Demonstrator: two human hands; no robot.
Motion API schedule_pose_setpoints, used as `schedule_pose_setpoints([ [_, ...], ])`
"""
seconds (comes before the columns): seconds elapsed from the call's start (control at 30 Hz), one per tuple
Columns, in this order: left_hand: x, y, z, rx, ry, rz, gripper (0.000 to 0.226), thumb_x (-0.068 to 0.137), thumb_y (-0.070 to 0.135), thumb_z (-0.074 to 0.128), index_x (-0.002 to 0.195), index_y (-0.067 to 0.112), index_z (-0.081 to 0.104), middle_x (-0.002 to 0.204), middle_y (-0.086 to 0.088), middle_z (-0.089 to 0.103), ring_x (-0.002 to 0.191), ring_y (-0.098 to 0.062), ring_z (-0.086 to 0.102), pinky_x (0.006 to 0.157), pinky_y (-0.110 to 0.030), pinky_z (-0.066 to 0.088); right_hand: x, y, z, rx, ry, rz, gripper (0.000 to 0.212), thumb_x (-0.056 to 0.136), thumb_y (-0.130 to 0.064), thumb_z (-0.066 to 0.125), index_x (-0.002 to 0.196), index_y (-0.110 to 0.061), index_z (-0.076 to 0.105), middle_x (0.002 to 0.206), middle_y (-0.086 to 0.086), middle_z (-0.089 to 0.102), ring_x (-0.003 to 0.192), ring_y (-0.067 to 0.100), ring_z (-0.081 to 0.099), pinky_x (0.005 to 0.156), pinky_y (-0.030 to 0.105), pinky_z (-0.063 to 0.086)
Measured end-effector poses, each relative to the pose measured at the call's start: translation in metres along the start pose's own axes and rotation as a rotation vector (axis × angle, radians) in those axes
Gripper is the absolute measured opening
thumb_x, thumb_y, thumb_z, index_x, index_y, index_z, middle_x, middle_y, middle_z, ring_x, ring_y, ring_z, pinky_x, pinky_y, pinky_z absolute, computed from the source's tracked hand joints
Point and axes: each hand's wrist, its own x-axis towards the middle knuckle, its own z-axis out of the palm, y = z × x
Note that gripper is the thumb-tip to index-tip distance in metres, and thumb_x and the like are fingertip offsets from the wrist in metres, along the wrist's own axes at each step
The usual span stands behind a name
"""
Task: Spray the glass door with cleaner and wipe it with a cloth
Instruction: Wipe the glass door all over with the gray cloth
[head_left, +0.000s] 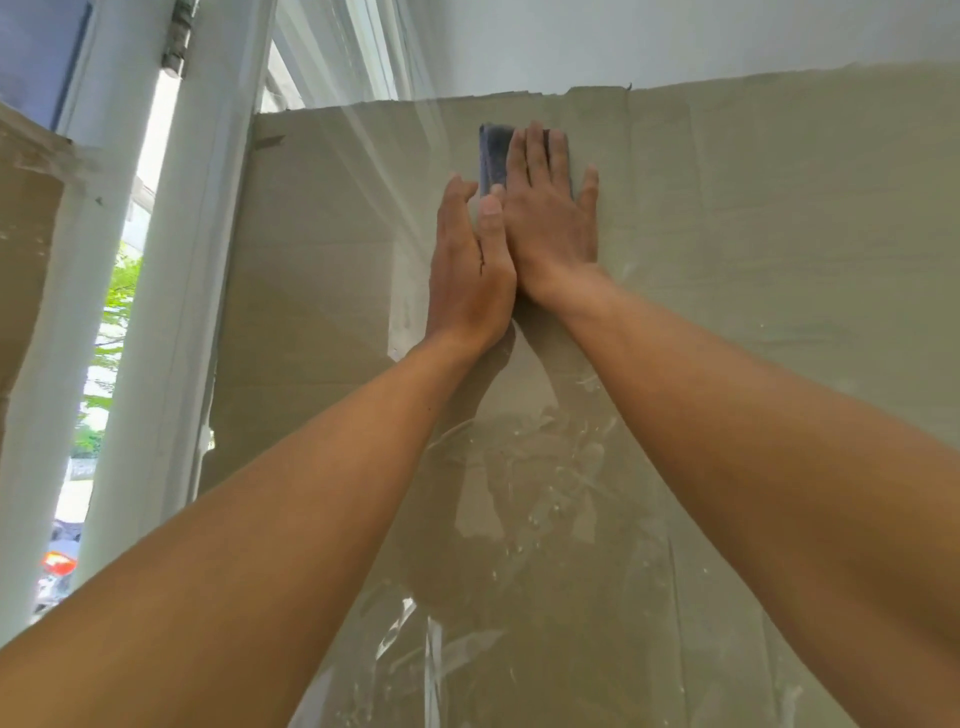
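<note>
The glass door (753, 249) fills most of the view, with brown cardboard showing behind it and streaks and reflections lower down. A folded dark grey-blue cloth (493, 156) lies flat against the glass high up. My right hand (550, 218) presses on it with straight fingers spread over its right part. My left hand (467, 260) lies flat on the glass just below and to the left, its thumb at the cloth's lower edge. No spray bottle is in view.
A white door frame (171, 312) runs up the left side. Left of it a narrow gap (98, 415) shows trees and the street outside. A white wall (675, 36) stands above the cardboard's top edge.
</note>
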Motion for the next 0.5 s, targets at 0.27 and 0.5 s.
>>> schedule_pose_setpoints([
  [0.27, -0.004, -0.006, 0.002, 0.145, -0.053, 0.051, 0.045, 0.106, 0.032, 0.026, 0.143, 0.009, 0.036, 0.152, -0.006, 0.036, 0.141, -0.018, 0.032, 0.117, -0.038, 0.025, -0.069, 0.042, 0.01, 0.008, 0.123, 0.084, 0.059, 0.105, -0.036, 0.019, 0.157, -0.016, 0.0, 0.165, 0.005, -0.006, 0.151, 0.019, -0.007, 0.12, 0.049, -0.005],
  [0.5, -0.004, -0.01, 0.006, 0.353, -0.173, 0.101, 0.048, 0.106, 0.034, 0.022, 0.145, 0.012, 0.035, 0.158, -0.007, 0.026, 0.147, -0.018, 0.018, 0.122, -0.04, 0.004, -0.054, 0.04, 0.008, 0.012, 0.083, -0.052, 0.055, 0.107, -0.039, 0.015, 0.157, -0.023, 0.0, 0.165, 0.003, -0.005, 0.151, 0.019, -0.009, 0.122, 0.048, -0.005],
])
